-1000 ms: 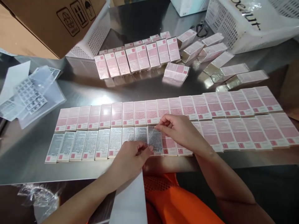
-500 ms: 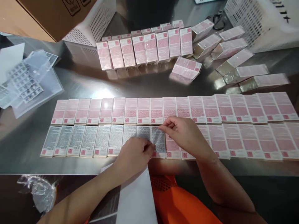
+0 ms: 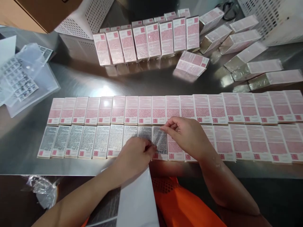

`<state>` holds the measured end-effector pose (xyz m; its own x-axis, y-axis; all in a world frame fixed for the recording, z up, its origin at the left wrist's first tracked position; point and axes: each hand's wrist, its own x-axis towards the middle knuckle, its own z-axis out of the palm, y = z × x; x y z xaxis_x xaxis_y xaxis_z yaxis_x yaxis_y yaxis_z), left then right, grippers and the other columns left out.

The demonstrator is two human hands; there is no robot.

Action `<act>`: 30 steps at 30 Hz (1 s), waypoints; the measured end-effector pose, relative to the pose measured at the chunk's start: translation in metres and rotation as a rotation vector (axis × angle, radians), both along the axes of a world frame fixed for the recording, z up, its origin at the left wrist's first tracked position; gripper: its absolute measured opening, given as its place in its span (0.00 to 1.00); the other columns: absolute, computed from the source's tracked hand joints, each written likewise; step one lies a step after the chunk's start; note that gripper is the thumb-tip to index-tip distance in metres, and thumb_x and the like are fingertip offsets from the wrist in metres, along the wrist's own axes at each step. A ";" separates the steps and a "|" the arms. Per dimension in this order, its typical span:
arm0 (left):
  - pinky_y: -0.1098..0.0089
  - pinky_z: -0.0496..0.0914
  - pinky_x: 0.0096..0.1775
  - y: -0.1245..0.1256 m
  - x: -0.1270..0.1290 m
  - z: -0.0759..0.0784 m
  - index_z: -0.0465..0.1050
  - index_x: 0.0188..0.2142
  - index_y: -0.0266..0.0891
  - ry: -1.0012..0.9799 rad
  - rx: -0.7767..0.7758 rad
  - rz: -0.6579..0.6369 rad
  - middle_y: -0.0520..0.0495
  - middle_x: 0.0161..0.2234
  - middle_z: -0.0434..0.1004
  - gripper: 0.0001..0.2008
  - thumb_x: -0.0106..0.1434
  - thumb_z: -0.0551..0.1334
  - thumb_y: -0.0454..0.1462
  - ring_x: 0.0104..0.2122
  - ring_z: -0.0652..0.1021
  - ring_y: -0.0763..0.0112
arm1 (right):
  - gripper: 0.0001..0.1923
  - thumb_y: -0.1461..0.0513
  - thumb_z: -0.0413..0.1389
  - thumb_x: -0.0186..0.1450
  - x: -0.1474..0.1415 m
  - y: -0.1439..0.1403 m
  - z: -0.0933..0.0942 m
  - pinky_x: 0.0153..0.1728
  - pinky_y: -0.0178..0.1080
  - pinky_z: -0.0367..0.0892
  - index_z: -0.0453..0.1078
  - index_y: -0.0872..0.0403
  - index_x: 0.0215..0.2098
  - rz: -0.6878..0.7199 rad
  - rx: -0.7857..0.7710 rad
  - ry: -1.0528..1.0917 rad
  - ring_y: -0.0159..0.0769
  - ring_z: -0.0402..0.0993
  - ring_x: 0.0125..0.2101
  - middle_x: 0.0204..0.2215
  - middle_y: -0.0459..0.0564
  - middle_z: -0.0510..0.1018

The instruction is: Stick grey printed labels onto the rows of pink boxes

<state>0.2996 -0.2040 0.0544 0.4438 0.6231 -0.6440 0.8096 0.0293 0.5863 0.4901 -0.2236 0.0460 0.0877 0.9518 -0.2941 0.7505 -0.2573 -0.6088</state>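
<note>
Two rows of small pink-and-white boxes lie flat on the metal table. A dark printed sticker label lies over one box in the front row. My right hand pinches its top edge between thumb and finger. At the label's lower left, my left hand has its fingertips closed on the edge; the exact grip is partly hidden. Boxes to the left in the front row, such as this labelled box, carry similar dark labels. A plain pink box adjoins on the right. White sheets sit beneath my left forearm.
Shrink-wrapped boxes stand in rows at the back, with loose ones scattered to the right. A white basket and a cardboard box occupy the back left. Label sheets lie left; scissors rest far back.
The view has shifted a little, so the back boxes appear higher and the rows more spread. Both hands stay at the same label with almost no movement.
</note>
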 end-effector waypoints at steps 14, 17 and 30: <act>0.68 0.50 0.25 0.002 0.002 -0.001 0.64 0.18 0.39 0.050 0.019 -0.050 0.53 0.16 0.63 0.18 0.63 0.54 0.43 0.19 0.62 0.74 | 0.11 0.55 0.57 0.66 -0.001 -0.001 -0.002 0.27 0.38 0.56 0.72 0.51 0.28 0.008 0.019 -0.017 0.34 0.71 0.26 0.27 0.44 0.79; 0.68 0.50 0.25 0.003 0.004 0.000 0.63 0.18 0.39 0.062 0.026 -0.061 0.54 0.16 0.62 0.18 0.63 0.54 0.42 0.19 0.61 0.75 | 0.11 0.55 0.57 0.66 -0.001 -0.001 -0.001 0.27 0.37 0.57 0.72 0.51 0.28 0.006 0.022 -0.015 0.34 0.72 0.27 0.27 0.43 0.79; 0.69 0.50 0.23 -0.002 0.000 0.007 0.58 0.15 0.40 0.122 0.101 -0.146 0.56 0.14 0.57 0.20 0.59 0.59 0.43 0.18 0.58 0.76 | 0.15 0.58 0.57 0.66 -0.003 -0.009 0.002 0.29 0.38 0.62 0.61 0.51 0.48 0.061 0.056 -0.095 0.40 0.74 0.31 0.31 0.45 0.77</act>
<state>0.2998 -0.2059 0.0616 0.4568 0.6225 -0.6355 0.8659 -0.1473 0.4781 0.4869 -0.2328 0.0481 0.0544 0.9708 -0.2335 0.8183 -0.1774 -0.5467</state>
